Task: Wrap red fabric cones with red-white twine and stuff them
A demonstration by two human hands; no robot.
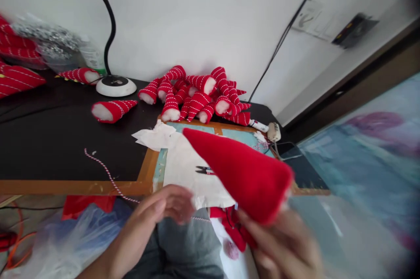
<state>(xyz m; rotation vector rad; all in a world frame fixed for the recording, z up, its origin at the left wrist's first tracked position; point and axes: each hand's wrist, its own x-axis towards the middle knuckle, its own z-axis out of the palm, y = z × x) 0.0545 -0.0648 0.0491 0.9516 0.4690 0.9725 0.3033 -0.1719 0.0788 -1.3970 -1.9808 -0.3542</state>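
Clamps a red cone (241,172) in the grip of the right hand (284,244), right of centre in the frame. Curls the left hand (166,204) by a striped string (106,170), lower centre; cannot tell whether that grip is closed. At upper left, shows a clear tub (65,65) of silver tinsel (54,36) beside a pale container (92,57), print too blurred to read.

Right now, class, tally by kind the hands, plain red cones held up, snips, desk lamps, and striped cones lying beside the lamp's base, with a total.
Left hand and right hand: 2
Plain red cone: 1
Snips: 1
Desk lamp: 1
Striped cones by lamp: 2
Total: 7
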